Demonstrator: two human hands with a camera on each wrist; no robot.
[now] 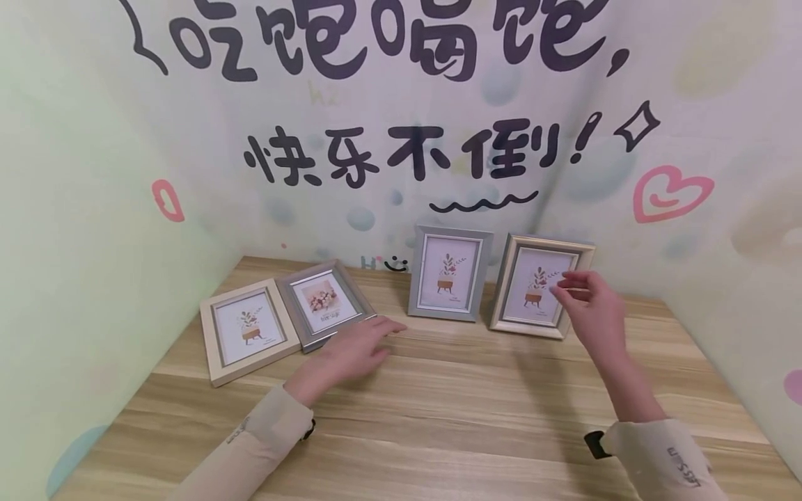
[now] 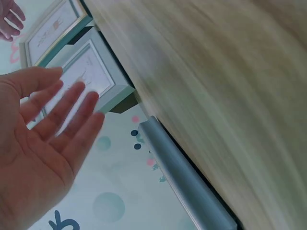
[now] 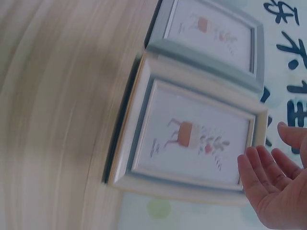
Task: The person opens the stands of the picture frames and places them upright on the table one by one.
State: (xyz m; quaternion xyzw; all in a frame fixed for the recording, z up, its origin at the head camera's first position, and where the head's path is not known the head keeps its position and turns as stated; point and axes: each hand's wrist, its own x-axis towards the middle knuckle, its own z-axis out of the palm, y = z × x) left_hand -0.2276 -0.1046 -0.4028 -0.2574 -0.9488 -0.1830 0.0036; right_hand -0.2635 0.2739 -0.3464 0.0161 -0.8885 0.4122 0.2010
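Two picture frames stand upright at the back of the table: a blue-grey one and, to its right, a cream-gold one. My right hand is in front of the cream-gold frame's right side, fingers slightly bent and holding nothing; the right wrist view shows the hand beside that frame's edge. My left hand, fingers relaxed and empty, is by the lower right corner of a dark grey frame lying at the left. In the left wrist view its palm shows with fingers extended.
A beige frame lies at the far left, against the dark grey one. Behind the wooden table hangs a printed cloth with large dark lettering; pale walls rise at both sides.
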